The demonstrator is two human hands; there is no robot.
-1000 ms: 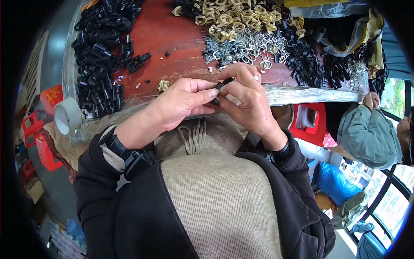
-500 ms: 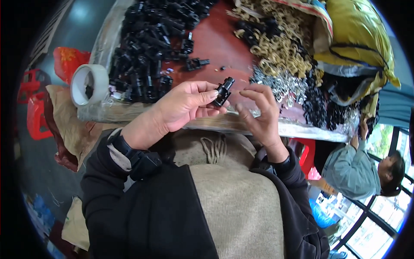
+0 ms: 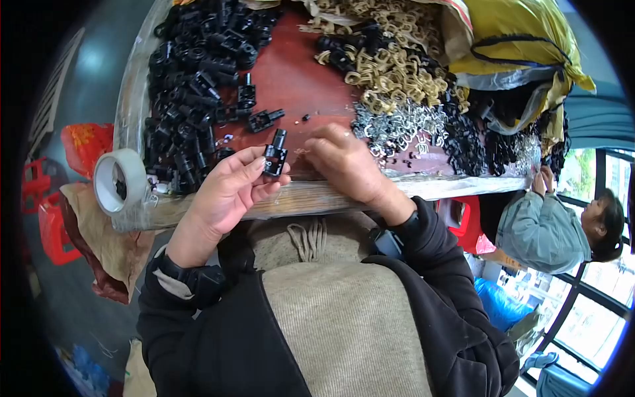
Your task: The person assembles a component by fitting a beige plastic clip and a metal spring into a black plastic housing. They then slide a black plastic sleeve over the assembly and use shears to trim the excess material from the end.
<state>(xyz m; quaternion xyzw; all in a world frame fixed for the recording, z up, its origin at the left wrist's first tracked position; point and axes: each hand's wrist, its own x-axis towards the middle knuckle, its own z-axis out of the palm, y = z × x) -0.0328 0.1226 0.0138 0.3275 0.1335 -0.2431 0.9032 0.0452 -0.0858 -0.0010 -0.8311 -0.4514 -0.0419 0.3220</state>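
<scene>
My left hand (image 3: 233, 188) is closed around a black plastic fitting (image 3: 275, 153) with a square open frame and a narrow round stem pointing up and away. It holds the fitting just above the table's near edge. My right hand (image 3: 347, 162) is over the red tabletop (image 3: 311, 79), its fingers bent down and drawn together near the surface. What sits under its fingertips, if anything, is hidden. Loose black fittings (image 3: 266, 120) lie beyond the left hand, beside a large heap of similar fittings (image 3: 198, 79). To the right of my right hand spreads a pile of silver metal clips (image 3: 397, 126).
Tan ring-shaped pieces (image 3: 397, 73) are heaped behind the clips, with small black parts (image 3: 468, 149) to their right. A yellow sack (image 3: 529, 33) stands at the far right. A tape roll (image 3: 121, 182) sits at the left corner. Another person (image 3: 549, 225) works at the right.
My right hand has moved from beside the fitting down to the tabletop, and its fingers have drawn together. The left hand still holds the fitting, now more upright. The whole view has shifted.
</scene>
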